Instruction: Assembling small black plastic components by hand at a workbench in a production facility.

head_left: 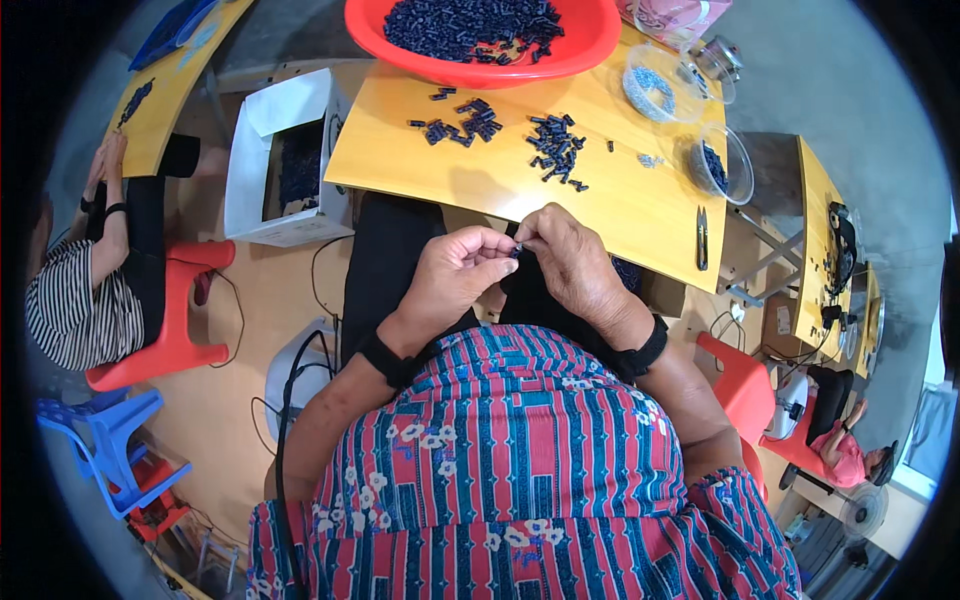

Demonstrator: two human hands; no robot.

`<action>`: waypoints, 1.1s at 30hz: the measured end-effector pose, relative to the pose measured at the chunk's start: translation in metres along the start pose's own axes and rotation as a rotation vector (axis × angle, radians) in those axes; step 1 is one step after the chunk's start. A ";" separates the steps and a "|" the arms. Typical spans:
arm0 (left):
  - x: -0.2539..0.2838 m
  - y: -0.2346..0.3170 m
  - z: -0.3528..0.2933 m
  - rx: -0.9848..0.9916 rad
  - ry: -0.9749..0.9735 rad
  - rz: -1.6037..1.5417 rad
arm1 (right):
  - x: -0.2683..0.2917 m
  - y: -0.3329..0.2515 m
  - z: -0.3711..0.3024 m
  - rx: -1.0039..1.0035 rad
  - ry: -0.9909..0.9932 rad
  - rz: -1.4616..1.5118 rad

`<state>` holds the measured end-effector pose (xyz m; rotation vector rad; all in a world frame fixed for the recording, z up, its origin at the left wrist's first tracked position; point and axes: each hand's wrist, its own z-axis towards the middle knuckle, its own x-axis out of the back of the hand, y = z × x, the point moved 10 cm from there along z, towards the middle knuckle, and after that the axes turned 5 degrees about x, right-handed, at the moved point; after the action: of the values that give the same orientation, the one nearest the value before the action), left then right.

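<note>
My left hand and my right hand meet just off the table's near edge, above my lap. Between their fingertips is a small dark part, pinched from both sides; its exact kind is too small to make out. On the yellow table ahead lie two loose piles of short dark-blue cylindrical pieces, a left pile and a right pile. A small cluster of clear bits lies farther right. Thread snips rest near the right edge.
A red basin full of dark pieces stands at the back. Clear tubs hold small parts at the right. An open white box is left of the table. People sit at tables on both sides; stools stand at left.
</note>
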<state>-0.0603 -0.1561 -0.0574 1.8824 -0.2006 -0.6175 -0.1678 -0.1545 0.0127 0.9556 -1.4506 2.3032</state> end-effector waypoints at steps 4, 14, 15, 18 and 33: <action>0.001 -0.002 -0.002 0.001 0.013 0.014 | -0.003 -0.005 0.001 0.007 -0.032 -0.092; 0.001 -0.012 -0.004 0.093 0.030 -0.068 | -0.007 -0.027 -0.002 0.163 -0.100 -0.353; 0.002 -0.016 -0.004 0.125 0.035 -0.067 | -0.011 -0.026 -0.003 0.170 -0.133 -0.397; 0.003 -0.023 -0.004 0.168 0.021 -0.089 | -0.017 -0.029 -0.004 0.198 -0.179 -0.448; 0.011 -0.016 -0.005 0.136 0.018 -0.132 | -0.015 0.027 -0.018 -0.330 0.129 0.433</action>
<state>-0.0507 -0.1504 -0.0736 2.0442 -0.1099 -0.6906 -0.1771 -0.1498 -0.0211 0.4229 -2.0554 2.2322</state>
